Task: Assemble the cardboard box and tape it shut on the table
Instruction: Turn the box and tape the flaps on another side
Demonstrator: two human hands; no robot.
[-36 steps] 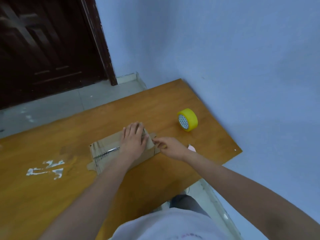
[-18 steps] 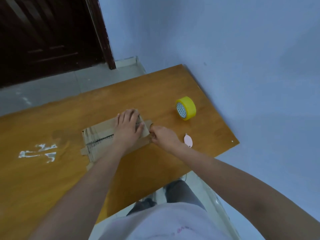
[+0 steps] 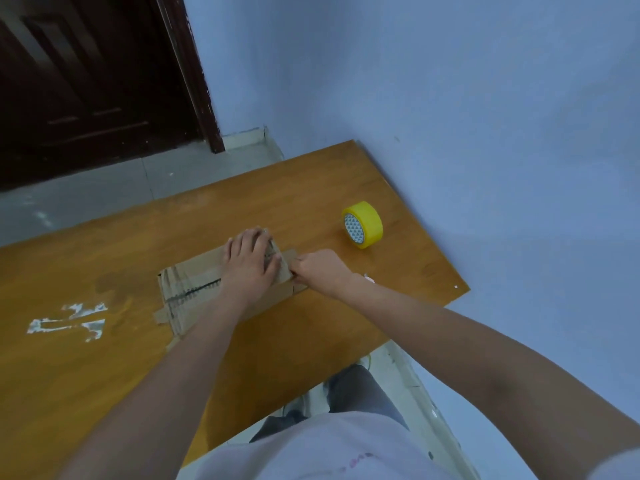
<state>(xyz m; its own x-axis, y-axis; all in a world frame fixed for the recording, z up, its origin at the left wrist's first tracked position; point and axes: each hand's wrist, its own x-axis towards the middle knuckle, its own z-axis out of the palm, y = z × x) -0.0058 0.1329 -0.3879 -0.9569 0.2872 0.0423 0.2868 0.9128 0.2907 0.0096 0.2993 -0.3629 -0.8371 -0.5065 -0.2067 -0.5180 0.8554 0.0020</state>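
Note:
A flattened brown cardboard box (image 3: 194, 282) lies on the wooden table (image 3: 104, 358), with old tape and a dark seam line along its top. My left hand (image 3: 251, 261) presses flat on the right part of the box, fingers straight and spread. My right hand (image 3: 320, 270) is at the box's right end, fingers curled and pinching the edge of a flap there. A yellow roll of tape (image 3: 363, 225) stands on its edge to the right of the box, apart from both hands.
A small pale pink object (image 3: 370, 278) peeks out beside my right wrist. White paint marks (image 3: 65, 322) stain the table at left. A blue wall runs along the table's right side; a dark door (image 3: 86, 81) stands beyond the grey floor.
My right hand has closed in on the box's right end and now pinches its flap. My left hand stays pressed on the box. The camera view has shifted.

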